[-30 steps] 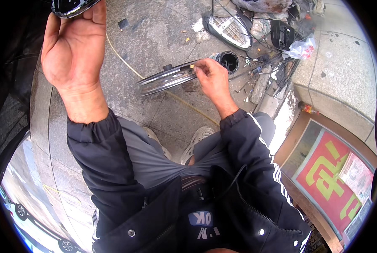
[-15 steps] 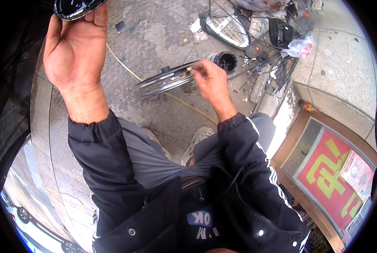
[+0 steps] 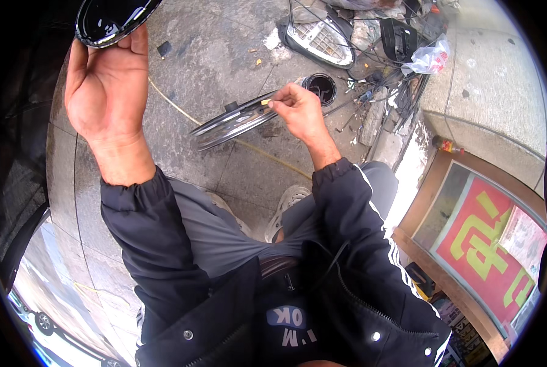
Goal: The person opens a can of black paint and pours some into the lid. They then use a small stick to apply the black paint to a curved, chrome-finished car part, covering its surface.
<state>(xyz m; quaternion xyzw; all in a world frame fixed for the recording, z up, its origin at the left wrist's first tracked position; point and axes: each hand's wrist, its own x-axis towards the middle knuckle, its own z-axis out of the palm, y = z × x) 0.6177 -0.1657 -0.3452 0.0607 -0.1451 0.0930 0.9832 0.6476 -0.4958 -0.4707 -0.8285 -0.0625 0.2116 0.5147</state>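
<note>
black disc (image 3: 116, 21) further into view, left hand (image 3: 108, 92) holding; yellow-lettered red sign (image 3: 478, 251)

Grey paving (image 3: 194, 61) in daylight, pale stone slabs (image 3: 490, 79) at right, brown-framed red-and-yellow panel (image 3: 478, 244), car (image 3: 75, 347) lower left

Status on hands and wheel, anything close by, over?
Left hand holding black disc. Right hand pinching yellow bit by wheel. Can just beyond right hand.

Left hand (image 3: 107, 104) palm up, holding round black dish (image 3: 110, 21). Right hand (image 3: 301, 111) pinching small yellow piece (image 3: 265, 103) by the wheel rim (image 3: 227, 136). Open can (image 3: 327, 87), dark inside, just beyond.
</note>
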